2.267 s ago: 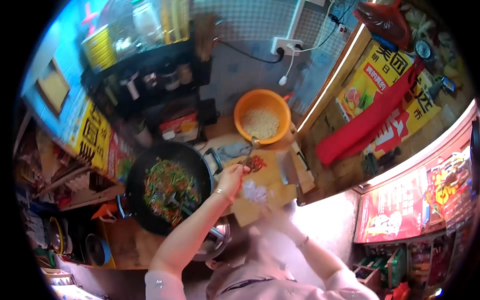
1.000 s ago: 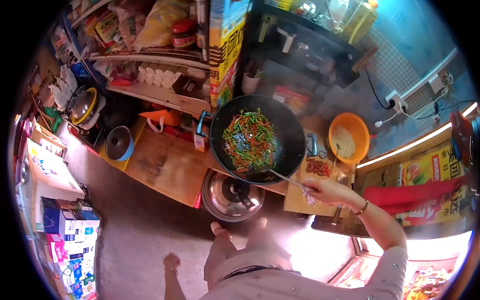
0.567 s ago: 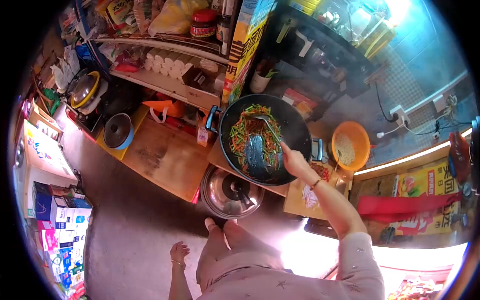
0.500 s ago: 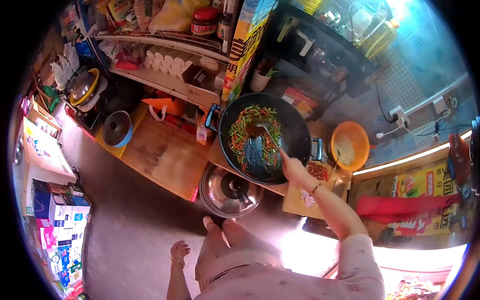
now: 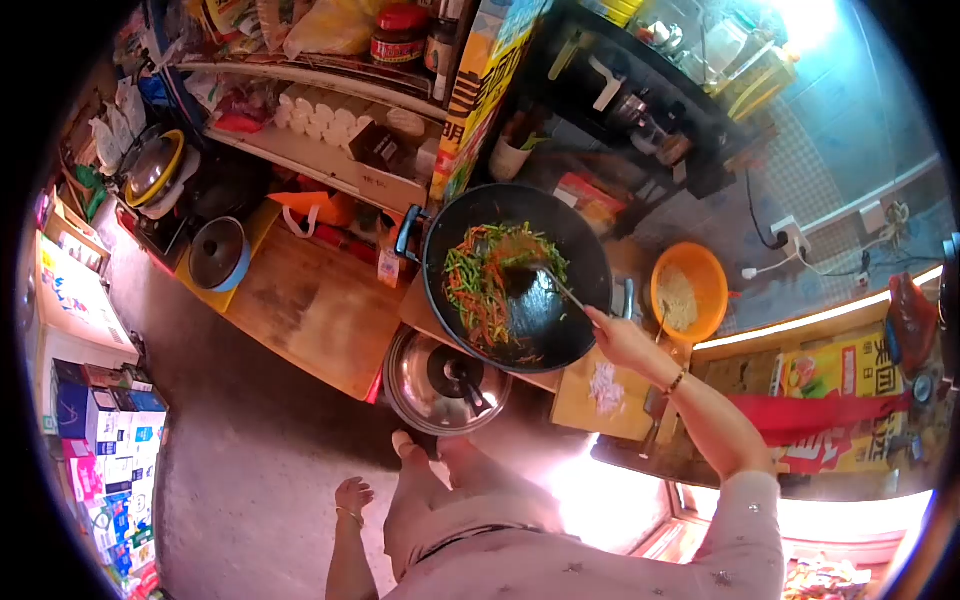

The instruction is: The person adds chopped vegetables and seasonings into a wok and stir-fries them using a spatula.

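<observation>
My right hand (image 5: 624, 344) is closed around the handle of a cooking spatula (image 5: 566, 291), reaching in over the right rim of a large dark wok (image 5: 583, 245). The spatula's head sits against the food and is partly hidden by it. Green and reddish-orange strips of stir-fried vegetables (image 5: 480, 285) lie heaped in the left and middle of the wok, with the dark bottom showing at the right. My left hand (image 5: 354, 494) hangs low at my side, holding nothing, its fingers loosely apart.
An orange bowl (image 5: 716, 290) with pale contents stands right of the wok. A cutting board (image 5: 625, 415) holds chopped pale pieces (image 5: 606, 388). Below the wok rests a large metal lid (image 5: 425, 395). A wooden board (image 5: 315, 320) and a blue lidded pot (image 5: 219, 254) are on the left.
My right hand has drawn the spatula handle to the right and slightly down. The vegetables have gathered more to the left, baring the wok's right side. My left hand still hangs low.
</observation>
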